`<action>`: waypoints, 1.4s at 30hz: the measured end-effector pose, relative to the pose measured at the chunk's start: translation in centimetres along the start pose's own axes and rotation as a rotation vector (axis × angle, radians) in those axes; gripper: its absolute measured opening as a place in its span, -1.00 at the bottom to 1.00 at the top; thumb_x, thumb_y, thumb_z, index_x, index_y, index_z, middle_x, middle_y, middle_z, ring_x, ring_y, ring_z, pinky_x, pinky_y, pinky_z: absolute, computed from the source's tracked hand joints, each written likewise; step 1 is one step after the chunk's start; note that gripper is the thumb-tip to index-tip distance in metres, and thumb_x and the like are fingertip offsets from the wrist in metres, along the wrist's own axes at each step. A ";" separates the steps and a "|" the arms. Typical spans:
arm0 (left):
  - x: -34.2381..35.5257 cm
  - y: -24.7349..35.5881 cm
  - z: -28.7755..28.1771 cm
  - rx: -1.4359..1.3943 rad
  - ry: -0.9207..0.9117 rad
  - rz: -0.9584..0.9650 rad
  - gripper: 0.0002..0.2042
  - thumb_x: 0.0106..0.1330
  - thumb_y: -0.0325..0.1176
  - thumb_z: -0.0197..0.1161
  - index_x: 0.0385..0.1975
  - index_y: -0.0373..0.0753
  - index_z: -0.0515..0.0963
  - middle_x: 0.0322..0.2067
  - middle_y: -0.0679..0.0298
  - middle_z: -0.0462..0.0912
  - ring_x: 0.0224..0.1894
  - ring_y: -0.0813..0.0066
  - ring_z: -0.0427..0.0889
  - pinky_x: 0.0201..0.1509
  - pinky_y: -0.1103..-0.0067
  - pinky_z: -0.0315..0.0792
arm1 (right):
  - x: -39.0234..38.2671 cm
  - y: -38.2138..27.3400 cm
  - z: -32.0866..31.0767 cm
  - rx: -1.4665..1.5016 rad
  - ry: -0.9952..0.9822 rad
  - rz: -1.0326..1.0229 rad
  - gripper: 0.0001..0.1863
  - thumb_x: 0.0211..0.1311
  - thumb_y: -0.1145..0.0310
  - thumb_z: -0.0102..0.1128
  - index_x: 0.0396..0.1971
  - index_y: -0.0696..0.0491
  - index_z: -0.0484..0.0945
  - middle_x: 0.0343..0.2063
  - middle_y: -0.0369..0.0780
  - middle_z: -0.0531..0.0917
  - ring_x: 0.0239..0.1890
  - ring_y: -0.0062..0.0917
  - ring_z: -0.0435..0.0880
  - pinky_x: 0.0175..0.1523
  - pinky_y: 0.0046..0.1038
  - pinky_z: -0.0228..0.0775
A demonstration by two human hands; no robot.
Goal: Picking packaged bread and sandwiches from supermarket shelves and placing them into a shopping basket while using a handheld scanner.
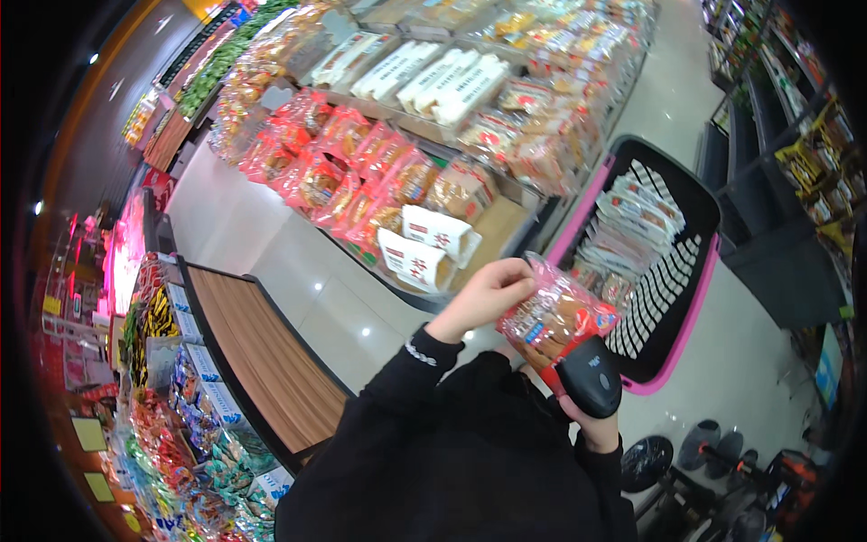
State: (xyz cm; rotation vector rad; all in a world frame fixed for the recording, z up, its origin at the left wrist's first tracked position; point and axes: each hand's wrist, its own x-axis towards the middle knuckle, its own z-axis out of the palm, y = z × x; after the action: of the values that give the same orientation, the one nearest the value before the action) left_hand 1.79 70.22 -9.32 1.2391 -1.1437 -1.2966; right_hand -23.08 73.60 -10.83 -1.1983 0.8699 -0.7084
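My left hand (495,291) is closed on the upper edge of a red and clear plastic packet of baked goods (553,316), which hangs in front of my body. A black handheld scanner (589,378) overlaps the packet's lower part. Around the scanner's lower end, my right hand (591,425) is closed, its fingers mostly hidden beneath. Just beyond the packet stands a black shopping basket with a pink rim (713,262), holding several flat clear packets (637,221) on its striped bottom.
Ahead is a display stand with red bread packets (316,181), white packages (452,83) and two white-and-red packets (411,257). At left, a wooden-topped shelf (262,343) borders bagged sweets (172,434). Dark shelving (777,262) stands right, with black wheeled equipment (704,470) at lower right.
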 end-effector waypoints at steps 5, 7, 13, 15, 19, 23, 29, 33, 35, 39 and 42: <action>-1.4 0.4 -0.2 -0.152 -0.050 -0.299 -0.86 0.20 -0.37 0.05 -0.31 -0.26 0.35 -0.45 0.46 0.42 -0.40 0.78 0.38 -0.33 0.78 0.30 | 0.4 0.5 -1.0 0.105 -0.030 0.110 -0.38 -0.24 0.52 0.32 -0.07 0.13 0.27 -0.15 -0.26 0.46 -0.10 -0.60 0.41 0.00 -0.53 0.22; -1.8 -0.5 -0.4 -0.229 -0.027 -0.307 -0.82 0.19 -0.38 0.07 -0.28 -0.31 0.33 -0.40 0.39 0.45 -0.35 0.75 0.41 -0.28 0.76 0.32 | 0.5 0.6 -1.3 0.125 -0.064 0.110 -0.37 -0.24 0.53 0.31 -0.06 0.13 0.26 -0.14 -0.26 0.45 -0.09 -0.60 0.40 0.01 -0.53 0.21; -4.2 -1.4 -1.5 -0.435 -0.158 -0.307 -0.55 0.19 -0.41 0.06 0.07 -0.33 0.14 -0.05 0.24 0.38 -0.02 0.54 0.37 0.06 0.58 0.26 | 0.9 -1.1 -0.6 0.159 -0.201 0.125 -0.35 -0.24 0.57 0.29 -0.03 0.13 0.23 -0.13 -0.26 0.45 -0.07 -0.59 0.40 0.04 -0.51 0.19; -5.2 -1.5 -1.8 -0.496 -0.222 -0.318 -0.50 0.20 -0.37 0.05 0.12 -0.28 0.07 0.01 0.24 0.32 0.03 0.51 0.32 0.09 0.55 0.23 | 1.2 -1.0 -0.1 0.081 -0.238 0.104 -0.35 -0.24 0.57 0.29 -0.03 0.13 0.24 -0.13 -0.26 0.45 -0.07 -0.58 0.40 0.04 -0.51 0.20; -6.0 -1.8 -3.6 -0.600 -0.198 -0.319 -0.44 0.19 -0.35 0.05 0.16 -0.24 -0.03 0.07 0.23 0.23 0.08 0.49 0.25 0.13 0.51 0.19 | 2.2 -1.3 1.7 -0.050 -0.272 0.110 -0.34 -0.25 0.53 0.33 -0.05 0.14 0.24 -0.15 -0.25 0.46 -0.11 -0.59 0.43 0.01 -0.53 0.22; -6.0 -1.9 -8.1 -0.597 -0.155 -0.234 -0.42 0.14 -0.37 0.11 0.14 -0.27 0.00 0.06 0.23 0.24 0.09 0.46 0.25 0.14 0.49 0.17 | 4.3 -2.2 5.0 -0.198 -0.336 0.041 -0.33 -0.28 0.50 0.35 -0.05 0.15 0.25 -0.15 -0.23 0.46 -0.10 -0.58 0.42 0.00 -0.53 0.22; -5.9 0.6 -18.6 -0.367 -0.012 -0.110 -0.40 0.09 -0.38 0.16 0.12 -0.32 0.04 0.05 0.22 0.25 0.08 0.45 0.26 0.14 0.49 0.16 | 8.4 -4.3 12.2 -0.090 -0.375 -0.065 -0.33 -0.24 0.56 0.21 0.02 0.15 0.21 0.05 -0.14 0.27 -0.14 -0.59 0.47 -0.24 -0.60 0.34; -6.0 2.1 -24.5 -0.296 0.117 -0.031 -0.47 0.07 -0.38 0.19 0.06 -0.31 0.17 -0.04 0.28 0.35 -0.01 0.56 0.32 0.06 0.60 0.21 | 9.9 -3.9 15.7 -0.098 -0.377 -0.098 -0.29 -0.23 0.57 0.18 0.06 0.16 0.16 0.09 -0.12 0.22 -0.08 -0.53 0.46 -0.23 -0.63 0.34; -6.0 2.0 -27.5 -0.275 0.179 -0.006 -0.47 0.06 -0.40 0.21 0.05 -0.31 0.18 -0.07 0.28 0.37 -0.03 0.56 0.35 0.05 0.59 0.23 | 10.1 -3.9 16.9 -0.124 -0.355 -0.070 -0.30 -0.23 0.57 0.18 0.06 0.17 0.16 0.08 -0.13 0.24 -0.09 -0.58 0.45 -0.21 -0.64 0.33; -6.2 1.8 -32.6 -0.237 0.273 -0.027 -0.49 0.05 -0.42 0.21 0.02 -0.31 0.20 -0.10 0.27 0.40 -0.06 0.54 0.38 0.04 0.58 0.24 | 10.3 -4.8 18.8 -0.147 -0.323 0.091 -0.32 -0.23 0.53 0.24 0.03 0.19 0.22 0.07 -0.18 0.30 0.01 -0.56 0.36 0.04 -0.58 0.15; -6.8 2.1 -37.6 -0.005 0.398 -0.019 -0.46 0.02 -0.41 0.24 0.02 -0.32 0.19 -0.12 0.25 0.41 -0.10 0.53 0.41 -0.03 0.55 0.31 | 10.7 -4.8 19.6 -0.210 -0.302 -0.019 -0.33 -0.23 0.52 0.24 0.02 0.19 0.24 0.06 -0.19 0.32 -0.02 -0.58 0.38 0.02 -0.58 0.17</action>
State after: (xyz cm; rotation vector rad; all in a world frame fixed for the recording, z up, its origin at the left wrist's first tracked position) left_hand 39.47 76.62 -8.18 1.4289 -0.8428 -1.0051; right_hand -0.83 72.91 -5.72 -1.4590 0.6919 -0.4421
